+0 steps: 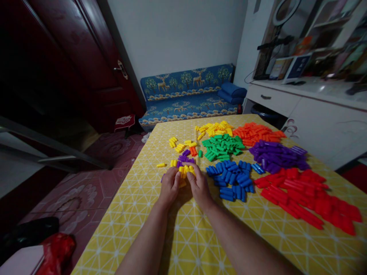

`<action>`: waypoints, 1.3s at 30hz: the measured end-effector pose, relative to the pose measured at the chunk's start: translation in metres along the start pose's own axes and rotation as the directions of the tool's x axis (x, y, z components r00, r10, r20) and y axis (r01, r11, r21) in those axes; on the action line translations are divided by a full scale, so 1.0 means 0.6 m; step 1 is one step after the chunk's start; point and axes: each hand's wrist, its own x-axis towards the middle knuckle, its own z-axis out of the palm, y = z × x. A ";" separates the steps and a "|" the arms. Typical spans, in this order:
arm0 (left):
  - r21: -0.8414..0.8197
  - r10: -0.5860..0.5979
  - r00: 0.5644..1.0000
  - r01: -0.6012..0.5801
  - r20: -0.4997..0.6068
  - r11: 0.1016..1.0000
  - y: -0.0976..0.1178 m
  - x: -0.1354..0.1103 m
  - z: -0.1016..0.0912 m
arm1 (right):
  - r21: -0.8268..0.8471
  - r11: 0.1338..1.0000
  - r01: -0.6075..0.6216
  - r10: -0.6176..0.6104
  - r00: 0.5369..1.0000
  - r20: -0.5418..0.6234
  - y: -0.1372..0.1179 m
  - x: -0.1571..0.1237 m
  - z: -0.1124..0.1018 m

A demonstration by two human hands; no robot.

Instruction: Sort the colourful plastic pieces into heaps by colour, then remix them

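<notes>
Both of my hands are closed around a cluster of yellow plastic building blocks (185,170), close above the table. My left hand (170,185) grips its left side, thumb toward the middle. The right side is held by my right hand (197,184), with thumb and fingers bent over it. Just beyond my fingers lie purple blocks (186,153), an orange-red piece (193,151) and a single green block (200,153). Small groups of yellow blocks (180,147) sit farther back, and one loose yellow block (161,165) rests to the left. My palms hide part of the cluster.
Sorted piles spread over the right half of the patterned tablecloth (137,229): blue (228,177), green (222,146), yellow (219,128), orange (255,133), purple (275,156) and red (306,194). A blue sofa (183,101) stands behind, a white desk (309,100) at right.
</notes>
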 end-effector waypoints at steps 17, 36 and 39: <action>0.079 0.043 0.999 -0.044 0.018 0.996 -0.013 0.001 0.007 | 0.134 0.972 -0.194 0.204 0.977 -0.064 -0.005 0.005 -0.005; 0.021 -0.035 0.999 0.035 -0.008 0.999 -0.013 -0.002 0.017 | 0.018 0.972 -0.233 0.233 0.960 -0.155 0.011 0.002 -0.008; 0.039 -0.038 0.999 0.038 -0.003 0.999 -0.010 -0.001 0.014 | 0.040 0.956 -0.292 0.294 0.940 -0.172 0.004 0.003 -0.012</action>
